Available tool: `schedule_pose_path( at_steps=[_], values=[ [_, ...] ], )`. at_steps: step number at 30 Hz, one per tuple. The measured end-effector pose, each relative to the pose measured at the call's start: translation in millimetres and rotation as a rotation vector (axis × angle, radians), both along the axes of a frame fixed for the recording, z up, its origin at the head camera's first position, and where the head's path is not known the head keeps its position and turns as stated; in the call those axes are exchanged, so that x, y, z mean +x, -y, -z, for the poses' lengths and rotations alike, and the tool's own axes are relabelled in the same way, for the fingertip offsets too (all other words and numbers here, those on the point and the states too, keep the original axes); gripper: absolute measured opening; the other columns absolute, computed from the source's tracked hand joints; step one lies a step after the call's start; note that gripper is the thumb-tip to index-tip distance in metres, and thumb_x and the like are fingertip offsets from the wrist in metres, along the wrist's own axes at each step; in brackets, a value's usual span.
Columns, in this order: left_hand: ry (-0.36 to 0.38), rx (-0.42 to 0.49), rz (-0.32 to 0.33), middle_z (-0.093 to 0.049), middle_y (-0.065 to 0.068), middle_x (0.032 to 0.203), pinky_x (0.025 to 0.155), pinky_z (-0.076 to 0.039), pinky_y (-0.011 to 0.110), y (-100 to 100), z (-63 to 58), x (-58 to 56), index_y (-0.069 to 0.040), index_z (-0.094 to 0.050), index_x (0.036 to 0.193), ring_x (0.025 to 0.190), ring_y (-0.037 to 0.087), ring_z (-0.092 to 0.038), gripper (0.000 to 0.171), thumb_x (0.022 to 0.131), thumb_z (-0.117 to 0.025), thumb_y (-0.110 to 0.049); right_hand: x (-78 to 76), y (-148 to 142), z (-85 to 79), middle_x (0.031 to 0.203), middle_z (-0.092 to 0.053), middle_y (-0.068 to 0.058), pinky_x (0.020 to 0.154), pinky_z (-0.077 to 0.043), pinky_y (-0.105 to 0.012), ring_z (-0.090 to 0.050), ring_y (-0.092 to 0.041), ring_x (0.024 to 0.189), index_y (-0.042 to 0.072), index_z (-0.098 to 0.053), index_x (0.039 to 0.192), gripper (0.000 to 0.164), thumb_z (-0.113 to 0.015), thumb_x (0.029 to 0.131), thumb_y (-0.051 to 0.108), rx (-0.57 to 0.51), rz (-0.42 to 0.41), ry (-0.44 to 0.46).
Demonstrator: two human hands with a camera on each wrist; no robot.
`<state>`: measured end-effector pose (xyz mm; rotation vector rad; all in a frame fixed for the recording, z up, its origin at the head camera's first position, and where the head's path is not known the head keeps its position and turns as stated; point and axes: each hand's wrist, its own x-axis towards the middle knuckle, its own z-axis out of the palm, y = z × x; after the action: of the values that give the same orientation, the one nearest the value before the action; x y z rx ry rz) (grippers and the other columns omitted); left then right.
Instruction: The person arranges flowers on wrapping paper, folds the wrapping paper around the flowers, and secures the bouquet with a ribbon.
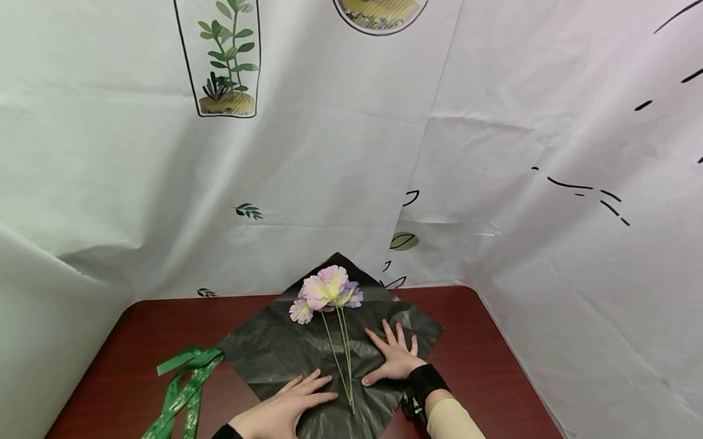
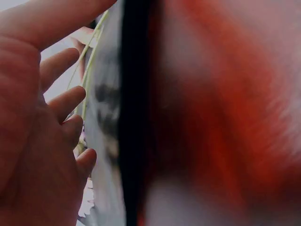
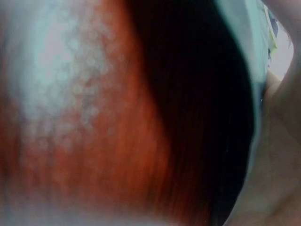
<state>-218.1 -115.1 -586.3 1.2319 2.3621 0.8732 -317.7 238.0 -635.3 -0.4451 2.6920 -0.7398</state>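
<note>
A sheet of black wrapping paper (image 1: 268,343) lies cornerwise on the table. On it rest artificial flowers (image 1: 326,288) with pink, yellow and lilac petals at the far end, their thin green stems (image 1: 346,359) running toward me. My left hand (image 1: 286,408) rests with spread fingers on the paper's near left part, left of the stem ends. Spread flat on the right part is my right hand (image 1: 396,360), a little apart from the stems. In the left wrist view the fingers (image 2: 66,103) show beside the stems (image 2: 89,70). The right wrist view shows mostly blurred table and part of the hand (image 3: 277,155).
A tangle of green patterned ribbon (image 1: 173,408) lies on the left side of the dark red table (image 1: 478,365). White printed cloth (image 1: 336,147) hangs behind the table and along its sides. Each wrist wears a black band (image 1: 428,380).
</note>
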Motion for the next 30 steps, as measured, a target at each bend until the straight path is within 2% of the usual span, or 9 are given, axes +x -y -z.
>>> schedule_pose_path(
  at_steps=[9, 17, 22, 30],
  values=[
    [0.009, -0.045, -0.029, -0.037, 0.011, 0.179, 0.127, -0.029, 0.070, 0, 6.6, 4.6, -0.024, -0.048, 0.171, 0.165, 0.044, -0.030, 0.100, 0.086, -0.094, -0.052, 1.8, -2, -3.8, 0.187, 0.003, -0.015, 0.121, 0.012, -0.085, 0.014, -0.051, 0.168, 0.031, -0.029, 0.178, 0.130, -0.090, 0.074, 0.079, 0.047, 0.004, 0.023],
    [0.018, -0.066, -0.050, -0.042, 0.009, 0.177, 0.128, -0.029, 0.068, 3, 6.5, 6.5, -0.025, -0.054, 0.167, 0.165, 0.040, -0.032, 0.094, 0.086, -0.095, -0.051, 2.9, 3, -12.4, 0.187, -0.002, -0.016, 0.123, 0.002, -0.086, 0.006, -0.053, 0.169, 0.031, -0.030, 0.178, 0.129, -0.092, 0.074, 0.077, 0.137, 0.001, 0.029],
    [-0.005, -0.066, -0.041, -0.046, 0.008, 0.174, 0.126, -0.031, 0.071, 6, 3.6, 7.9, -0.029, -0.062, 0.161, 0.164, 0.039, -0.036, 0.084, 0.086, -0.095, -0.051, 2.4, 5, -13.8, 0.186, -0.005, -0.016, 0.123, -0.001, -0.086, 0.003, -0.053, 0.169, 0.031, -0.031, 0.178, 0.128, -0.093, 0.075, 0.075, 0.154, -0.001, 0.015],
    [-0.007, -0.113, -0.010, -0.052, 0.001, 0.170, 0.124, -0.034, 0.073, 13, -2.1, 10.0, -0.031, -0.067, 0.155, 0.162, 0.034, -0.040, 0.069, 0.092, -0.094, -0.031, -1.0, 4, -9.1, 0.187, -0.005, -0.016, 0.123, -0.002, -0.087, 0.003, -0.054, 0.168, 0.034, -0.032, 0.177, 0.130, -0.094, 0.071, 0.078, 0.157, 0.004, 0.025]
  ],
)
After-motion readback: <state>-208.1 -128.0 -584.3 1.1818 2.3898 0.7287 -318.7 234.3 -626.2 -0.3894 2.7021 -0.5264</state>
